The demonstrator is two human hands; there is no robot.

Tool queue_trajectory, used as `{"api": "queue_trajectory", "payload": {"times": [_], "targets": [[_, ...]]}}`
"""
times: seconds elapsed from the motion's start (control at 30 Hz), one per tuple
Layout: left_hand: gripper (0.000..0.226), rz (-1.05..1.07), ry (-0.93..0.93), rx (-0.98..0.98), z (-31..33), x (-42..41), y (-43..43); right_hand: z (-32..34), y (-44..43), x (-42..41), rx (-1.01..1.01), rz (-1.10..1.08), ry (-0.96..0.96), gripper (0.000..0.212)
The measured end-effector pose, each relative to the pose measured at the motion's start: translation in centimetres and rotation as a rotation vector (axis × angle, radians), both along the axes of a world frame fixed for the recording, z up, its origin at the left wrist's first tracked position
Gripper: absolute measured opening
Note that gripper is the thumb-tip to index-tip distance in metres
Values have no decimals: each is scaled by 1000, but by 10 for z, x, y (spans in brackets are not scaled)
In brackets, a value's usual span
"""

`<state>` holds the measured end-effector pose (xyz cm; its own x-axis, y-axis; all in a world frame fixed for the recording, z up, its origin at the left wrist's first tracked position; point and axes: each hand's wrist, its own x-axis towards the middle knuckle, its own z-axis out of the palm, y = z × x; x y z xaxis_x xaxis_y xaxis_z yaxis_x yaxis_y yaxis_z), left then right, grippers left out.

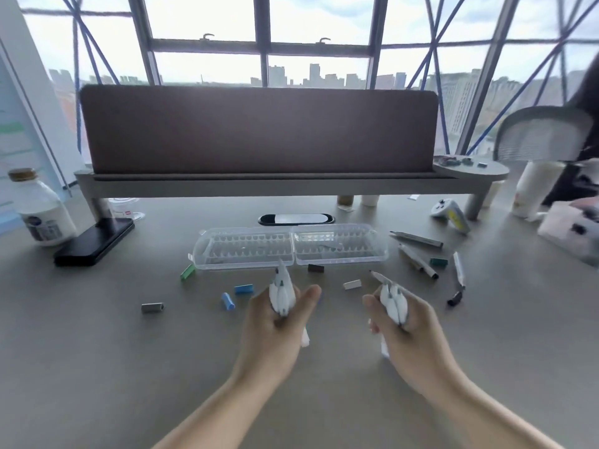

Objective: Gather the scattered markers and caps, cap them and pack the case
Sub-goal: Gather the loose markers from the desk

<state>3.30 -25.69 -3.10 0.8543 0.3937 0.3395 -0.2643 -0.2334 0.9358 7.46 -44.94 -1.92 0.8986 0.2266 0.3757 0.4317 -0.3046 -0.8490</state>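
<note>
My left hand (275, 322) grips a bundle of uncapped white markers (282, 291), tips pointing away from me. A similar bundle of markers (393, 298) sits in my right hand (408, 332). Beyond both hands the clear plastic case (290, 246) lies open flat on the desk, nothing in its slots. Loose caps lie before it: a green cap (188, 272), two blue caps (243, 289), a grey cap (152, 307), a dark brown cap (315, 268), a white cap (351, 284). More markers (418, 257) and a teal cap (438, 262) lie to the right.
A black phone (94, 241) and a milk bottle (40, 212) stand at the left. A desk shelf with a brown divider panel (259, 129) runs behind the case. At the right are a game controller (450, 213), a white cup (531, 189) and an office chair (544, 134).
</note>
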Motion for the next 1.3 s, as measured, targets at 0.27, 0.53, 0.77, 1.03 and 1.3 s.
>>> {"api": "queue_trajectory", "payload": {"times": [0.27, 0.53, 0.77, 1.03, 1.3], "targets": [[35, -173, 96, 181, -8, -5, -38, -10, -28, -22, -42, 39, 33, 36], [51, -70, 421, 324, 34, 52, -72, 21, -88, 68, -123, -224, 159, 36], [28, -90, 633, 669, 58, 129, -113, 62, -112, 157, -575, -302, 133, 35], [29, -100, 791, 733, 47, 174, -131, 54, -88, 217, -840, -294, 140, 40], [28, -161, 766, 287, 42, 184, -128, 33, -70, 242, -910, -199, 173, 28]]}}
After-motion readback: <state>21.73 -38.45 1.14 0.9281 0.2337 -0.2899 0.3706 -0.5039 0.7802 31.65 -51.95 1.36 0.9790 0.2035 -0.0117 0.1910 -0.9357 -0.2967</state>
